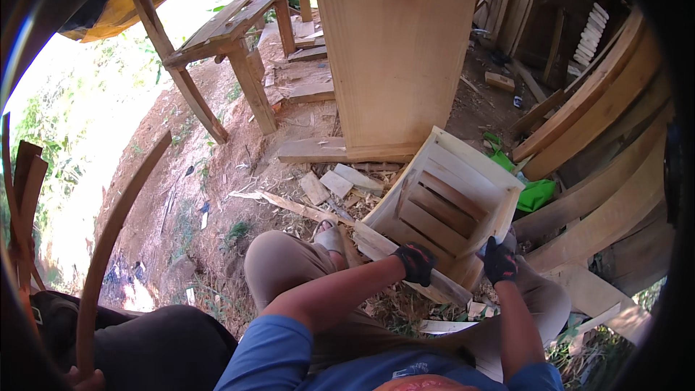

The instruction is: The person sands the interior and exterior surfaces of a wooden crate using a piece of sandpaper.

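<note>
A pale wooden drawer [434,146] with a slatted bottom rests tilted between my knees, its open side up. My left hand [415,263], in a black glove with red marks, is closed over the drawer's near side board. At the near right corner, my right hand [499,259], gloved alike, is closed with its thumb up against the drawer's right side. A small greyish patch shows beside its fingers, but what they hold is hidden.
A tall wooden cabinet [402,51] stands ahead, with a rough bench [239,18] to its left. Offcuts [337,182] and shavings litter the dirt. Long planks [601,210] lean at right, near a green bag [536,194]. At left, another person's hand [85,379] holds a slat [116,232].
</note>
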Demonstrator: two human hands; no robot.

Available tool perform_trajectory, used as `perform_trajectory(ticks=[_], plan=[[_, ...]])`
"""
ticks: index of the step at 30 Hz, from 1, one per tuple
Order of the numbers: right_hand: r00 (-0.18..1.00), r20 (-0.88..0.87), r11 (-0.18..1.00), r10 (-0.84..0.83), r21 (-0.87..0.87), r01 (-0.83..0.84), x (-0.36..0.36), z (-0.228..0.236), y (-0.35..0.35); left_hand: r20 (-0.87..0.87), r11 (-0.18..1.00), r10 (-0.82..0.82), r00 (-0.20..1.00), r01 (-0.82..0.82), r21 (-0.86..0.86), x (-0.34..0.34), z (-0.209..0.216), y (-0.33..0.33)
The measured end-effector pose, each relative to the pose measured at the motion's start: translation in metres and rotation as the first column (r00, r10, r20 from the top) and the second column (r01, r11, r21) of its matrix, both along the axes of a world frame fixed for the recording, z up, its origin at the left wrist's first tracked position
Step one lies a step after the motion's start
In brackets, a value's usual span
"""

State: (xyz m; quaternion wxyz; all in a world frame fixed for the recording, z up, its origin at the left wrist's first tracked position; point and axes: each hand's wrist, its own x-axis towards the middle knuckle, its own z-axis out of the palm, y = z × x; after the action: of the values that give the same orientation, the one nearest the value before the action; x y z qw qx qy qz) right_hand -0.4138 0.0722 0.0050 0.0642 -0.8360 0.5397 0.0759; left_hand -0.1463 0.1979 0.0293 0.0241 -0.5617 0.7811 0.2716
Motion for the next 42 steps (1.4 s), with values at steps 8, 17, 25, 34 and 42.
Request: perform_trajectory(ticks=[8,17,25,34,42], plan=[[0.997,0.017,0.996,-0.074,0.058,0.073,0.006,0.013,0.057,-0.056,0.998,-0.006,0.998,0.002,-0.063,-0.001,-0.024,-0.003],[0.983,-0.023,0.982,-0.182,-0.049,0.18,-0.011,-0.03,-0.103,-0.04,0.996,0.049,0.998,-0.046,0.07,-0.003,-0.009,-0.006],[0.961,-0.016,0.959,-0.277,-0.061,0.275,0.012,-0.002,-0.208,-0.036,1.0,-0.012,0.999,0.011,-0.005,-0.003,-0.021,-0.012],[0.871,0.123,0.879,-0.476,0.051,0.473,0.025,0.01,-0.136,-0.057,0.999,-0.025,0.998,0.023,-0.042,0.003,-0.019,-0.001],[0.989,0.117,0.995,-0.085,-0.051,0.091,0.015,-0.004,0.006,-0.019,0.999,-0.04,0.999,0.041,0.011,0.011,-0.019,0.004]])
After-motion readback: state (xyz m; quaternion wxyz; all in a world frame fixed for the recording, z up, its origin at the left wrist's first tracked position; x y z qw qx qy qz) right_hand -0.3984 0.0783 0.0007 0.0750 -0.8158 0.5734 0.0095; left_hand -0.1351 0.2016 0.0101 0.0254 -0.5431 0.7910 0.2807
